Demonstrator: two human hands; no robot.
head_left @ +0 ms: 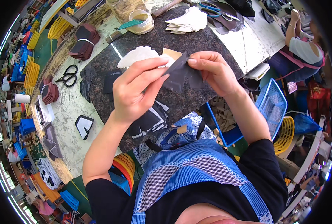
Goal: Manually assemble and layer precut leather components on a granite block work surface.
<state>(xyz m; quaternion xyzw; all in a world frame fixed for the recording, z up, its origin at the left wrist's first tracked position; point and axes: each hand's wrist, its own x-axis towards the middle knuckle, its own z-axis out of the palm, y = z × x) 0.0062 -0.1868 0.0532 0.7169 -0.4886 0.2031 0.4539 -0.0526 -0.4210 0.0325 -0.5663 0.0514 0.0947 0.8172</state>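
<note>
Between my two hands a thin, dark grey cut piece of sheet material (182, 76) is held up above the dark stone slab (222, 48). My left hand (138, 87) pinches it at its left edge, thumb and forefinger closed. With thumb and fingertips my right hand (216, 71) grips its upper right edge. Behind the piece lie white cut pieces (136, 56) and a small tan piece (172, 54), partly hidden by it. A pile of black pieces with white backing (151, 119) sits on the slab near my apron, partly covered by my left hand.
Black scissors (67, 76) and bundled maroon pieces (84, 41) lie to the left. A glue tub with a green brush (141, 22), white pieces (188, 20) and blue-handled scissors (218, 12) are at the back. Blue baskets (272, 106) stand at right. A person (304, 48) sits far right.
</note>
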